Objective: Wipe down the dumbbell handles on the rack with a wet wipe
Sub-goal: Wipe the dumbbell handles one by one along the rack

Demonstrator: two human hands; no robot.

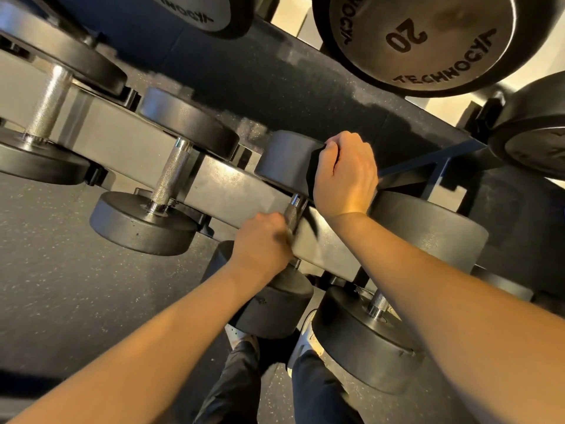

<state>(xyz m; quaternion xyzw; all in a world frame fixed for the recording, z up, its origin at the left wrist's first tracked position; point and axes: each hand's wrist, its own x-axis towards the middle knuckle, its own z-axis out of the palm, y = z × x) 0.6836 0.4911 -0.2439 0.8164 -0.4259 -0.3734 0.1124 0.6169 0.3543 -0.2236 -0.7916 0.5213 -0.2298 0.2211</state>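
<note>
Speckled dark rubber flooring (pixel 61 270) is being viewed from above, with a grey rack beam (pixel 122 139) running across it from upper left to lower right.

Far left: a dumbbell is being carried on the beam, its knurled first handle (pixel 49 108) bare and untouched. Just beside it, a second handle (pixel 171 175) is likewise being left free.

Centre: the third handle (pixel 293 213) is being gripped by the left hand (pixel 263 243), whose fingers are being curled tightly round the lower part of the bar. Motion blur is being recorded at the fingers. The wet wipe is not being made out plainly; whether it is being pressed between palm and bar cannot be told.

Right of centre: the upper head (pixel 284 160) of the same dumbbell is being steadied by the right hand (pixel 345 172), fingers being hooked over its rim. A dark strip (pixel 315 175) is being seen under that palm; whether it is a cloth or only shadow cannot be told.

Right: a fourth handle (pixel 377 302) is being shown lower on the rack, and a large head marked 20 (pixel 406 35) above.

Judgement: the wiping of the third handle is being carried out, so the task is judged roughly midway along this row. For the next move, the grip is being expected to need release and transfer to the neighbouring bar, with the whole knurled length being covered, including the ends close to the collars.
</note>
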